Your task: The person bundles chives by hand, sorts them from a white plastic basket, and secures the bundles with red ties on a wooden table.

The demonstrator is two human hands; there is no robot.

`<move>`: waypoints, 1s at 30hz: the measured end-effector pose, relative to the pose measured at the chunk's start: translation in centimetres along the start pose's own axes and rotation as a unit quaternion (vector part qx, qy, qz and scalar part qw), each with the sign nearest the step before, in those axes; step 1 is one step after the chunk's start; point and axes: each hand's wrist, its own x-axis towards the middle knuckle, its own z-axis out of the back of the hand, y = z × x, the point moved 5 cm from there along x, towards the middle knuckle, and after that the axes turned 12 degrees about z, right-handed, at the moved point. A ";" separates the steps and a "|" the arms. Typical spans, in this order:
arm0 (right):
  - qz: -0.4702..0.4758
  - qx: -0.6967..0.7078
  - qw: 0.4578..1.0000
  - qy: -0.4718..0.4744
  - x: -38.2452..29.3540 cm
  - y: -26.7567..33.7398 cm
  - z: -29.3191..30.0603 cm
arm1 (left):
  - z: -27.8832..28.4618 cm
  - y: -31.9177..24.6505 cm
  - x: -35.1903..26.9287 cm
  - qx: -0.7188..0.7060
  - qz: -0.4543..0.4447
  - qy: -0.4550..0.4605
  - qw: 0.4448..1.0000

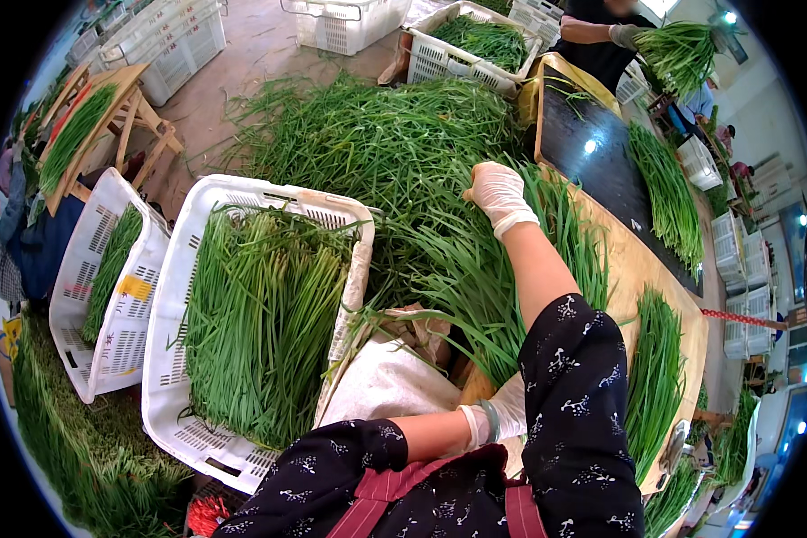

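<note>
My right hand [496,194], in a thin whitish glove, reaches out over a bunch of long green leafy stalks, which look like garlic chives [471,269]; its fingers are curled, and whether leaves are between them is unclear. My left hand [509,409], also gloved and with a bangle at the wrist, is low near my body, partly hidden by my right sleeve, at the lower end of the bunch. Its fingers cannot be made out. Beyond the right hand spreads a large loose heap of green leaves [376,134]. A sorted bundle [656,383] lies on the wooden board [693,336] at right.
A white plastic crate [363,269] of chives stands left, with another crate [111,282] beside it. A whitish sack [383,383] lies by my left forearm. Across a dark tabletop [585,148], a co-worker's gloved hand [624,35] holds a bunch. More people work at the right and left edges.
</note>
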 end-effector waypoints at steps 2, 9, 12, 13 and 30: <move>0.023 0.010 0.999 -0.028 0.0 0.1 -0.2 | -0.6 -0.1 -0.1 -0.034 0.009 0.074 0.997; 0.015 0.059 0.998 0.017 1.2 -0.6 -2.5 | 6.3 0.1 -1.2 0.076 -0.115 -0.105 0.985; -0.052 0.043 0.997 0.046 1.1 -0.9 -2.5 | 7.4 0.0 -1.7 0.029 -0.102 -0.125 0.986; -0.037 0.026 0.996 0.073 1.1 -1.0 -2.8 | 7.3 0.1 -1.7 0.003 -0.090 -0.122 0.988; 0.023 0.499 0.866 0.026 -3.9 -2.7 -2.6 | 1.9 -0.8 0.0 0.872 -0.011 -0.305 0.383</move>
